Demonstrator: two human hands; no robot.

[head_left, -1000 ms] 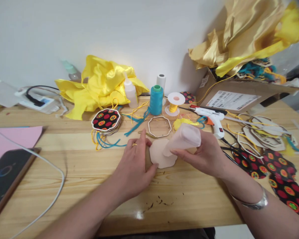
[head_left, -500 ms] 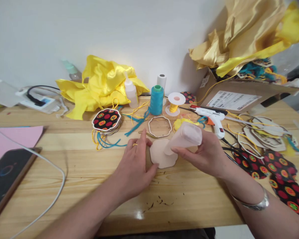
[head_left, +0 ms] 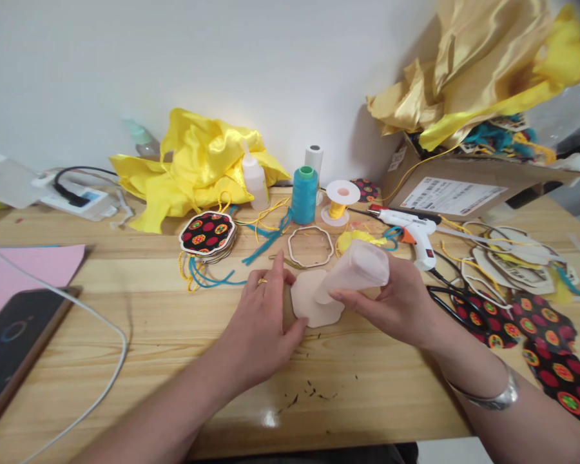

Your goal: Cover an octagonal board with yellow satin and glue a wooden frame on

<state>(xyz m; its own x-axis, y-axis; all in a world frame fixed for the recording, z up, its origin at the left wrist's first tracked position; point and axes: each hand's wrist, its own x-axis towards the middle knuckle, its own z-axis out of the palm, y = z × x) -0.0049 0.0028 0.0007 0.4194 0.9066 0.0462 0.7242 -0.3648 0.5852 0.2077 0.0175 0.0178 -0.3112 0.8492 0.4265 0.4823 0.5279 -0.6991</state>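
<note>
Wooden counter (head_left: 367, 386) against a white wall (head_left: 222, 58). Carries two heaps of satin: bright yellow fabric (head_left: 198, 161) at the wall, golden fabric (head_left: 473, 71) piled on one cardboard box (head_left: 454, 187) at the right. Nearer, two bare forearms reaching in from the bottom edge.

Left hand (head_left: 261, 322): lies palm down and open, fingers spread, thumb and fingertips pressing the edge of one pale scalloped piece (head_left: 309, 299) flat at the counter's middle; wears one ring (head_left: 261, 281).

Right hand (head_left: 396, 299): closes round one translucent bottle (head_left: 355, 270), tilts it base up, tip down at the scalloped piece; wears one bangle (head_left: 493, 394) at the wrist.

Behind the hands: one white glue gun (head_left: 413, 229), one stack of patterned discs (head_left: 206, 233), one wooden frame (head_left: 310, 246). Along the back: two thread spools, teal spool (head_left: 303, 193) and yellow spool (head_left: 338, 200), one white roll (head_left: 313, 156), one small squeeze bottle (head_left: 252, 177).
</note>
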